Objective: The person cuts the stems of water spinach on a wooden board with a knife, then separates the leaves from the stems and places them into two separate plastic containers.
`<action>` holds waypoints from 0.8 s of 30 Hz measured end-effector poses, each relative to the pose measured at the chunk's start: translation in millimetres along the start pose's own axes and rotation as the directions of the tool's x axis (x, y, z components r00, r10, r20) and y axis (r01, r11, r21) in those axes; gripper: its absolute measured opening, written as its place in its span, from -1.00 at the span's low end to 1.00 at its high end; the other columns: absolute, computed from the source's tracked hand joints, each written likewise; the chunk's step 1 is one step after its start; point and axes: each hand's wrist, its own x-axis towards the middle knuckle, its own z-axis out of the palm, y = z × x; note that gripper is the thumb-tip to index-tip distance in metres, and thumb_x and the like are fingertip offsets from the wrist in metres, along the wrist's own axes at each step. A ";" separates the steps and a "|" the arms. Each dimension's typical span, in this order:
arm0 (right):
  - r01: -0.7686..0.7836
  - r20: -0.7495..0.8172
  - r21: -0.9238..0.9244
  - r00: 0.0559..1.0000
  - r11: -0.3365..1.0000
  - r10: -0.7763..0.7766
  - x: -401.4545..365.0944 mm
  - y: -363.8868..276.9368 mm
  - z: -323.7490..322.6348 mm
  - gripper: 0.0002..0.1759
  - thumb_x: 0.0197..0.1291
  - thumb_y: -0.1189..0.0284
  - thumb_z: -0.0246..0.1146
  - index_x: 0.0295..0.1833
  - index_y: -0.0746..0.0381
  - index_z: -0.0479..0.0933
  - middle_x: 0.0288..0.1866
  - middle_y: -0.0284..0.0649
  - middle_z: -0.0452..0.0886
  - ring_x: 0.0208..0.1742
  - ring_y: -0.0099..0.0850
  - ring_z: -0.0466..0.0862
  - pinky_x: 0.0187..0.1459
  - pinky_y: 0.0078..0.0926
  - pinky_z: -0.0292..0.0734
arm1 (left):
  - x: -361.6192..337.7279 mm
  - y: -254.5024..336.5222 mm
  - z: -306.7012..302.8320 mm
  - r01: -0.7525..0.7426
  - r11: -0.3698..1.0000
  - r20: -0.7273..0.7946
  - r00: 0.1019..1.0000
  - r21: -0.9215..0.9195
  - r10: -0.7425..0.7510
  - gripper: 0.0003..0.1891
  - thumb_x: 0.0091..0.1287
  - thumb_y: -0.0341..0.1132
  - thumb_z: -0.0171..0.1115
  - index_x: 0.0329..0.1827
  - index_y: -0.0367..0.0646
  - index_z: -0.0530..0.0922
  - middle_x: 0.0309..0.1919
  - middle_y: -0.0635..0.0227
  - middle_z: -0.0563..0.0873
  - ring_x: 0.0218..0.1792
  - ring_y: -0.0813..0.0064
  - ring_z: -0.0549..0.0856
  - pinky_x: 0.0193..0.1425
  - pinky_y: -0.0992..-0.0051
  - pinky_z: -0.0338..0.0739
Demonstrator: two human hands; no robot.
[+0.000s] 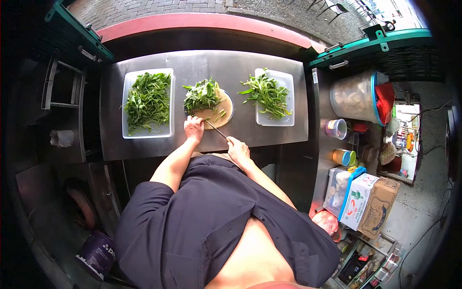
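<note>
My right hand [238, 150] is wrapped round the handle of a knife [216, 130], whose blade points up and left over the near edge of a round cutting board [225, 105]. At that edge, close to the knife tip, my left hand [194, 128] has its fingers curled; what they hold, if anything, is hidden. A heap of leafy greens [202, 95] covers the board's left part, and a few short cut stems [222, 113] lie to the right of the heap.
On the steel table [192, 62], a white tray [126, 98] of leafy greens stands left of the board. Another white tray [288, 86] on the right holds longer stalks, some hanging over its rim. Tubs [353, 98] and boxes [361, 200] line the right side counter.
</note>
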 end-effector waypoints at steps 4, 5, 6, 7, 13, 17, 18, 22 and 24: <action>-0.009 0.013 -0.008 1.000 1.000 0.009 4.7 -0.4 9.9 -0.70 0.46 0.24 0.20 0.23 -0.07 0.65 0.05 0.00 0.75 0.11 0.11 0.72 0.13 0.00 0.63 | -1.3 -1.4 2.7 -0.024 1.000 -0.017 1.000 0.005 0.024 -0.92 0.28 -0.26 0.39 -0.23 0.04 0.78 -0.21 0.45 0.77 0.03 0.26 0.64 0.11 0.23 0.54; -0.008 0.005 0.009 1.000 1.000 0.008 3.5 0.5 10.6 -0.68 0.45 0.25 0.21 0.25 -0.05 0.65 0.08 -0.01 0.75 0.13 0.08 0.73 0.16 -0.04 0.63 | -1.6 -1.0 2.3 -0.022 1.000 -0.012 1.000 0.006 0.022 -0.92 0.28 -0.26 0.38 -0.23 0.03 0.78 -0.21 0.44 0.77 0.03 0.26 0.64 0.11 0.23 0.54; -0.006 -0.004 0.024 1.000 1.000 0.006 3.5 3.0 12.1 -0.65 0.45 0.26 0.22 0.27 -0.03 0.65 0.11 -0.02 0.75 0.15 0.04 0.73 0.20 -0.08 0.62 | -0.1 -1.0 1.9 -0.021 1.000 -0.008 1.000 0.006 0.021 -0.92 0.28 -0.26 0.38 -0.23 0.03 0.78 -0.20 0.44 0.77 0.03 0.26 0.64 0.11 0.23 0.54; 0.030 -0.047 0.043 0.999 0.999 -0.028 0.2 6.6 14.5 -0.69 0.44 0.26 0.23 0.23 -0.07 0.64 0.02 0.01 0.76 0.08 0.10 0.74 0.10 -0.02 0.64 | 0.1 -1.1 2.0 -0.009 1.000 0.015 1.000 0.001 0.009 -0.90 0.29 -0.25 0.37 -0.21 0.02 0.77 -0.19 0.41 0.77 0.04 0.26 0.64 0.11 0.21 0.54; -0.003 0.018 0.012 1.000 1.000 0.003 -7.4 1.0 2.4 -0.66 0.43 0.29 0.26 0.27 -0.02 0.64 0.09 0.00 0.75 0.13 0.04 0.74 0.15 -0.07 0.65 | 0.7 -0.2 2.2 -0.019 1.000 0.019 1.000 0.018 0.019 -0.91 0.30 -0.28 0.36 -0.24 -0.05 0.74 -0.19 0.32 0.76 0.01 0.21 0.67 0.12 0.21 0.56; -0.035 0.028 -0.013 0.999 0.999 0.035 -10.0 -3.5 -0.3 -0.65 0.42 0.30 0.27 0.28 -0.02 0.64 0.10 -0.02 0.75 0.13 0.03 0.74 0.15 -0.07 0.65 | -1.4 -1.0 8.4 -0.005 1.000 0.027 1.000 0.001 0.005 -0.87 0.32 -0.22 0.36 -0.19 -0.02 0.72 -0.14 0.33 0.75 0.05 0.24 0.64 0.13 0.21 0.53; -0.029 0.006 0.010 1.000 1.000 0.029 -12.3 4.1 5.7 -0.64 0.41 0.30 0.27 0.29 -0.01 0.64 0.11 -0.03 0.75 0.14 0.02 0.74 0.16 -0.09 0.65 | -1.1 0.1 6.7 -0.005 1.000 0.015 1.000 0.012 0.005 -0.89 0.31 -0.24 0.36 -0.21 -0.05 0.72 -0.18 0.31 0.75 0.03 0.22 0.65 0.12 0.21 0.55; -0.002 -0.017 0.091 1.000 0.996 0.003 -15.3 29.3 16.9 -0.61 0.40 0.32 0.27 0.31 0.01 0.63 0.14 -0.03 0.74 0.17 0.02 0.73 0.19 -0.13 0.64 | 1.4 -3.4 5.2 -0.031 0.999 0.002 1.000 0.019 0.031 -0.89 0.30 -0.26 0.37 -0.23 -0.06 0.73 -0.21 0.29 0.75 0.00 0.21 0.67 0.11 0.20 0.56; 0.012 -0.012 0.092 1.000 0.996 -0.011 -13.9 34.8 19.3 -0.60 0.40 0.33 0.28 0.32 0.02 0.63 0.15 -0.04 0.74 0.18 0.01 0.73 0.21 -0.15 0.64 | 0.6 -3.3 7.2 -0.011 1.000 -0.001 1.000 0.021 0.011 -0.89 0.30 -0.26 0.37 -0.24 -0.06 0.73 -0.22 0.30 0.75 0.00 0.21 0.67 0.10 0.20 0.57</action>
